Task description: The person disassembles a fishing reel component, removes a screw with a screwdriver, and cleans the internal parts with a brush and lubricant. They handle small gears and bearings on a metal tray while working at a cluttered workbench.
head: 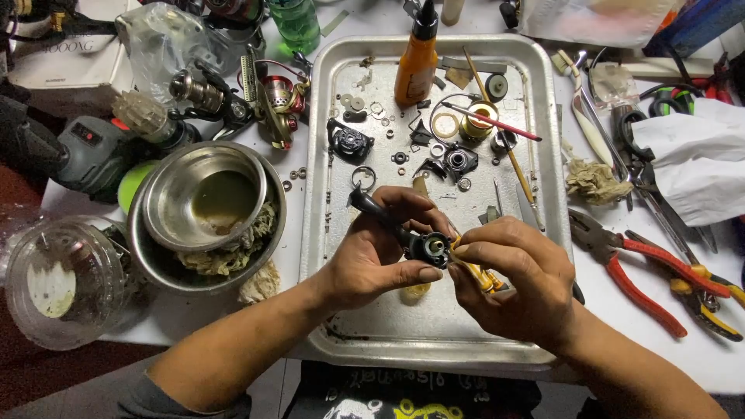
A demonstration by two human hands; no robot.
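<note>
Reel body (425,247), black and small, held over the near half of the metal tray (543,116), just above its bare floor. Left hand (372,260) closed around it, thumb and fingers clamped on the body, the stem poking out past the knuckles toward the upper left. Right hand (516,283) pinched shut on a yellow-handled tool (479,273), tip laid against the round opening in the body's side. Looks like a fitting or cleaning step at that opening, mid-way through stripping down or rebuilding; hard to tell which. Next move probably calls for a steady left grip and fine, small motion of the tool tip, nothing forceful. Loose washers, rings and small black parts (349,143) scattered over the far half of the tray, with an orange bottle (415,66) upright near the far rim. Open room only in the near strip of the tray under the hands. Steel bowls (206,198) just beside the left rim, red-handled pliers (636,271) close off the right rim, so wide elbow swings risky on either side.
</note>
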